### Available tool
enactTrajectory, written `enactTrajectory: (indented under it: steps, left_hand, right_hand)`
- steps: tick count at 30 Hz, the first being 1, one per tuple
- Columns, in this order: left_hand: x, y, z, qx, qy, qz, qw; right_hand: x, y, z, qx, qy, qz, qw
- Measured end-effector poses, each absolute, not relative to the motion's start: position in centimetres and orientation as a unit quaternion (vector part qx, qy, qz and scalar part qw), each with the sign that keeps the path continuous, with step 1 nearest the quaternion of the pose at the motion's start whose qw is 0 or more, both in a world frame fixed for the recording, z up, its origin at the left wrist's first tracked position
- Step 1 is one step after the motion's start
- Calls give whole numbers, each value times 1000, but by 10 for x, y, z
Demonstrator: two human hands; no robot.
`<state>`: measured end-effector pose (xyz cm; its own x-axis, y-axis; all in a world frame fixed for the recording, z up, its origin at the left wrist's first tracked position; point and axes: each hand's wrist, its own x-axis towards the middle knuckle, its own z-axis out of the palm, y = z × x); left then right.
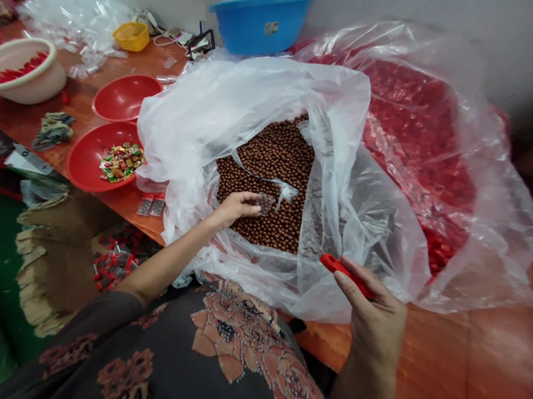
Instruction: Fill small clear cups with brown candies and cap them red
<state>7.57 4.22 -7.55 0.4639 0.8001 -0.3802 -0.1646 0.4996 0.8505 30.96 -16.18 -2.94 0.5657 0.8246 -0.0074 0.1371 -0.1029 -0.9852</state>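
Observation:
A clear plastic bag [195, 141] lies open on the wooden table and holds a mass of shiny brown round balls [273, 160]. My left hand [236, 209] is just above the balls, its fingers pinching a small transparent packet [264, 203]. My right hand [377, 315] is at the bag's near edge, shut around a red plastic handled object [348, 274]; its far end is hidden by my fingers. Beyond the brown balls, a second clear bag [494, 195] holds a large heap of shiny red pieces [418, 136].
On the table's left stand red bowls [125, 97], one with colourful wrapped sweets [121, 162], and a cream basin [16, 69] of red pieces. A blue plastic basin [262, 20] stands against the wall. Flattened cardboard [53, 267] sits on the green floor below the table edge.

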Motion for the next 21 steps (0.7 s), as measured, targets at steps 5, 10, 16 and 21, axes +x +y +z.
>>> enactTrajectory:
  steps: [5, 10, 16, 21]
  left_hand:
    - [68, 23, -58, 448, 365, 316, 753]
    - [69, 7, -40, 451, 341, 306, 766]
    - [71, -12, -24, 461, 334, 282, 772]
    - [73, -20, -25, 483, 314, 283, 767]
  right_hand:
    - [300, -149, -21, -656, -431, 274, 556]
    - [281, -125, -10, -643, -460, 262, 554]
    - [259, -100, -8, -609, -455, 297, 579]
    - [253, -96, -10, -587, -552, 252, 536]
